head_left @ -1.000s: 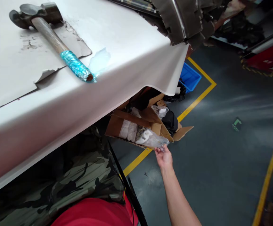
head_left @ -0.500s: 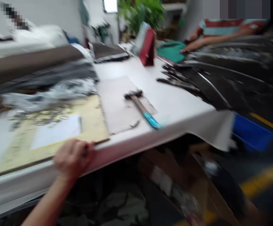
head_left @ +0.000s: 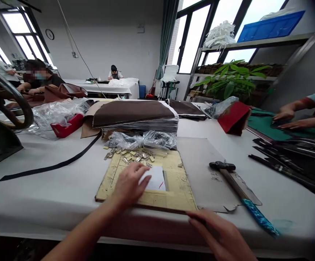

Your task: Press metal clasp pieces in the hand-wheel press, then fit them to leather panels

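My left hand (head_left: 131,185) is over a yellow tape-covered board (head_left: 173,203), thumb apart from the fingers. Its fingertips are beside a pile of small metal pieces (head_left: 139,156), some with yellow bits, at the board's back edge. Partly under this hand is a white paper (head_left: 156,177) with a red mark. At the board's near right corner is my right hand (head_left: 219,230), its fingers closed; something dark shows between them, too unclear to name. A hammer (head_left: 232,183) with a blue-wrapped handle lies to the right on grey card (head_left: 198,163).
Behind the board are crumpled clear plastic (head_left: 146,139) and a tall stack of dark brown sheets (head_left: 132,114). A black strip (head_left: 54,166) lies left, near a machine with a handwheel (head_left: 24,108). Dark strips (head_left: 290,159) and a co-worker's hands (head_left: 285,117) are at right.
The view has swung left and risen. My left hand has gone from the board's front edge to above the paper. My right hand is now clearly in view at the board's corner.
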`<state>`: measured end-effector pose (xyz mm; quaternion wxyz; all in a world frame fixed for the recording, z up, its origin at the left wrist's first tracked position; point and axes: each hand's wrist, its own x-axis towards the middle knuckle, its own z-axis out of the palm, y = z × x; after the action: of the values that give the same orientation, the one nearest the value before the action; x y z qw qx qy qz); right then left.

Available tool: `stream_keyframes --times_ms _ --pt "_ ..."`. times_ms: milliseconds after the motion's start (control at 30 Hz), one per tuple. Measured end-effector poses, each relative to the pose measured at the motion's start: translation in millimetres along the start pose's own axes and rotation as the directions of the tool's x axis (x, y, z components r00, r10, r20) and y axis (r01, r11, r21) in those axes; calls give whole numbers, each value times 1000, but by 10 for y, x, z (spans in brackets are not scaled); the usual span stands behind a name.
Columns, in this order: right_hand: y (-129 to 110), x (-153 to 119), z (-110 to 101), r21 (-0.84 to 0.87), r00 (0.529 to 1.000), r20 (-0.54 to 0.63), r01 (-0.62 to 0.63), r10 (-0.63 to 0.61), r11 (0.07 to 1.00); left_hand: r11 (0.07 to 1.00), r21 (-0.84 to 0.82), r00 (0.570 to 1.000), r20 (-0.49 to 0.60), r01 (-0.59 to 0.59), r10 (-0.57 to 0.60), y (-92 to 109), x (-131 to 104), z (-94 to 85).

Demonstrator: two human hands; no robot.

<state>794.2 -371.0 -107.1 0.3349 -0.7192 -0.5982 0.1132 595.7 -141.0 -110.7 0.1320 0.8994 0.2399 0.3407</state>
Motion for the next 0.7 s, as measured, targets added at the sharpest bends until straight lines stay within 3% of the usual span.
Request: stream_keyframes --times_ms 67,133,233,333,500,600,700 --pt "-289 649 70 -44 987 121 109 -103 993 996 84 995 94 21 -28 -297 162 -89" --pt "-419 1237 244 -150 978 158 162 -138 975 993 118 985 173 -25 5 -493 260 -108" --pt "-388 1739 526 -305 976 173 178 -130 936 988 123 976 210 -88 61 -615 300 -67" --pt "-310 1766 662 -295 983 127 163 -131 942 989 135 984 176 -53 29 -638 292 -29" --pt "-349 1411 695 -103 973 130 203 -190 974 988 155 993 110 13 -31 -619 249 -67" --pt "-353 1269 737 -53 965 97 251 -245 967 998 56 997 79 -6 1 -572 116 -128" --pt "-319 1217 767 -46 975 43 222 -220 974 996 -80 995 102 27 -19 -494 -74 -173"
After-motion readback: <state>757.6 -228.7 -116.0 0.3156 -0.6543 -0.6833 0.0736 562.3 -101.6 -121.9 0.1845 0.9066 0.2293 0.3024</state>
